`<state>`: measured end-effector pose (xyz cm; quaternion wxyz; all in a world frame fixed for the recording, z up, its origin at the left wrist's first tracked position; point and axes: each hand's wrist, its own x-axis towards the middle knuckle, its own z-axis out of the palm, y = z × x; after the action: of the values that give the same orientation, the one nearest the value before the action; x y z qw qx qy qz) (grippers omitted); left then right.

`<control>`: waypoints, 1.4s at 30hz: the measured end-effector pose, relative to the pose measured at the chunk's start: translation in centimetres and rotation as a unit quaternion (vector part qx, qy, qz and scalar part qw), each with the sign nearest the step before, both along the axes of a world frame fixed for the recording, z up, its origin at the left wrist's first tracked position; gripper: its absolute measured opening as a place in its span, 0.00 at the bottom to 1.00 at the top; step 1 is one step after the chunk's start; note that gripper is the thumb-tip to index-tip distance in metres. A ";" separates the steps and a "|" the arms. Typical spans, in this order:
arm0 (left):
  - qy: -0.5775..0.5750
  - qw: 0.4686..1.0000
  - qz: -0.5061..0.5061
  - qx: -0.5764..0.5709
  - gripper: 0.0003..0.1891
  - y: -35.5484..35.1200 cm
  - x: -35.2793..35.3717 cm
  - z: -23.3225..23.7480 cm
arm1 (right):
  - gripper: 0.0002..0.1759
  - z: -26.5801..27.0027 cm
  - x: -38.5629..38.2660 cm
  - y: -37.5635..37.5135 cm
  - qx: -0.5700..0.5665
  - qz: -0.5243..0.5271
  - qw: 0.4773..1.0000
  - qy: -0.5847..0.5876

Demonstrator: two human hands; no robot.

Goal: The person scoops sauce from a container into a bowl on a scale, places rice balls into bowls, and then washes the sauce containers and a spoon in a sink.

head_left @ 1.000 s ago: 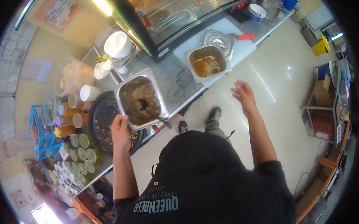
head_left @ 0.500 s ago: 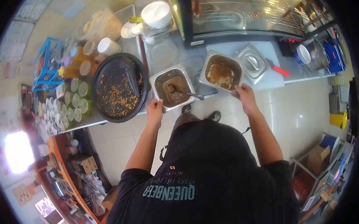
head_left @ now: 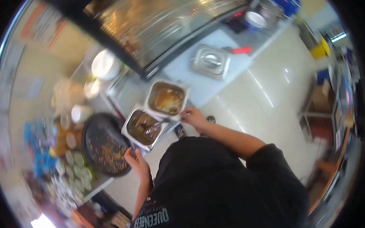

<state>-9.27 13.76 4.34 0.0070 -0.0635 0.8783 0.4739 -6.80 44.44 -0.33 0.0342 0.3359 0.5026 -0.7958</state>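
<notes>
Steel pan (head_left: 185,98) with brown sauce sits at the counter (head_left: 128,92) edge, right beside a second pan (head_left: 136,142), whose ladle (head_left: 156,123) leans over its rim. Your right hand (head_left: 195,118) has its fingertips at the first pan's near corner; blur hides whether they grip. Your left hand (head_left: 138,161), fingers slightly parted, is just beside the second pan. You seem to be placing the pans together; the next move calls for level, steady handling.
</notes>
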 end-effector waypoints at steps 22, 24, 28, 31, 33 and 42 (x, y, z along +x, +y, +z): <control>0.295 0.533 -0.793 -0.004 0.28 58.8 16.4 9.8 | 0.25 13.9 44.5 33.6 -0.002 -0.432 0.885 0.175; 0.287 0.597 -0.749 0.016 0.28 62.4 15.5 9.6 | 0.19 14.2 48.2 36.6 0.008 -0.455 0.880 0.137; 0.256 0.711 -0.653 0.050 0.26 68.3 11.8 7.6 | 0.21 13.5 50.1 43.3 0.002 -0.521 0.848 0.095; 0.112 0.780 -0.613 0.054 0.24 72.5 9.7 8.5 | 0.22 9.7 51.1 48.8 0.009 -0.534 0.842 0.082; 0.129 0.797 -0.585 0.077 0.24 76.8 7.6 6.9 | 0.22 8.1 50.6 52.4 0.033 -0.520 0.853 0.041; -0.082 0.855 -0.474 0.196 0.17 92.6 -0.8 2.2 | 0.21 -5.5 63.4 57.4 -0.023 -0.450 0.793 -0.409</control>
<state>-10.03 106.37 6.52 0.3147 0.3247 0.6871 0.5687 56.64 101.82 -5.81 -0.1178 0.8178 0.2150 -0.5206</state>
